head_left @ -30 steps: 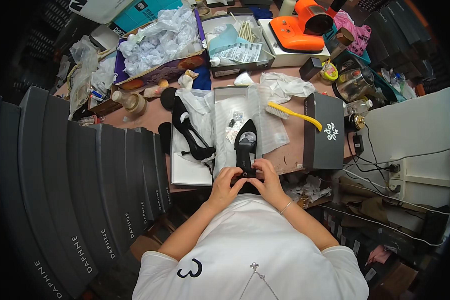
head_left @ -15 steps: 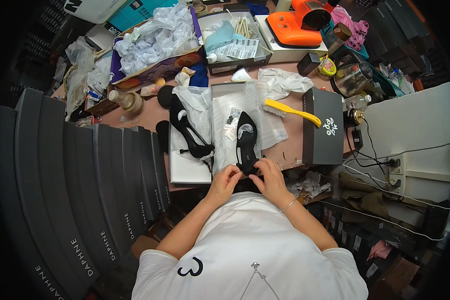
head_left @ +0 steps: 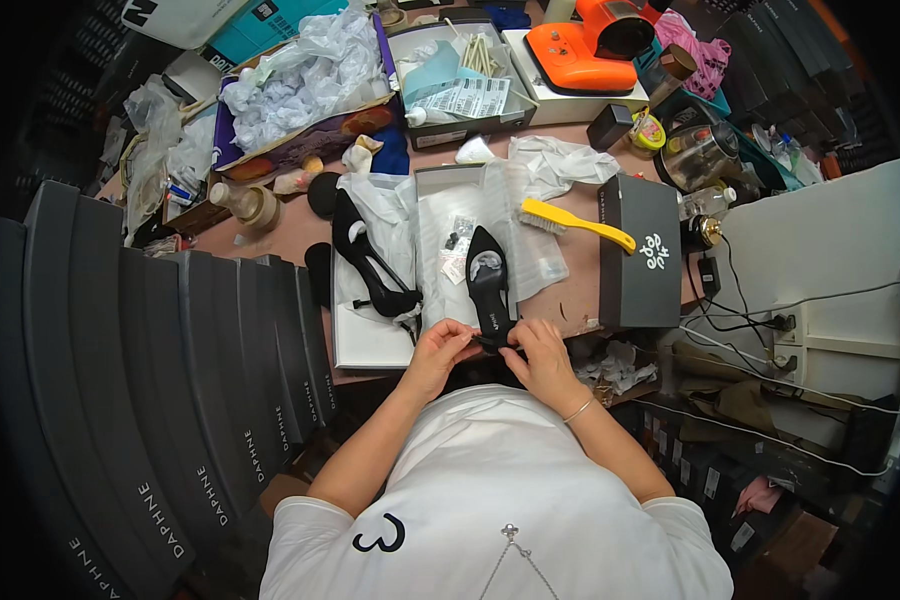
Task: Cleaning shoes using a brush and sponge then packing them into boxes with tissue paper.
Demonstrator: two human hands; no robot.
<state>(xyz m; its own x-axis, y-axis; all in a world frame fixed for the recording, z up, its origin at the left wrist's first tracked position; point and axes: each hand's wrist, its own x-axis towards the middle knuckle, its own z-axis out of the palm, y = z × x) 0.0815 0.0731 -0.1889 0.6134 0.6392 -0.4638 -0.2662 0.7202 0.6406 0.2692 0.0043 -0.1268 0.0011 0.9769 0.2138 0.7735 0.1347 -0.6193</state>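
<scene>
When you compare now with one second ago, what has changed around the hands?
The fingers of the bare left hand and the bare right hand have parted sideways: before, they nearly met at the heel end of the black pointed shoe; now the gap is wider. Both hands stay at that end. The yellow brush with pale bristles and the other black shoe stay in place.
</scene>
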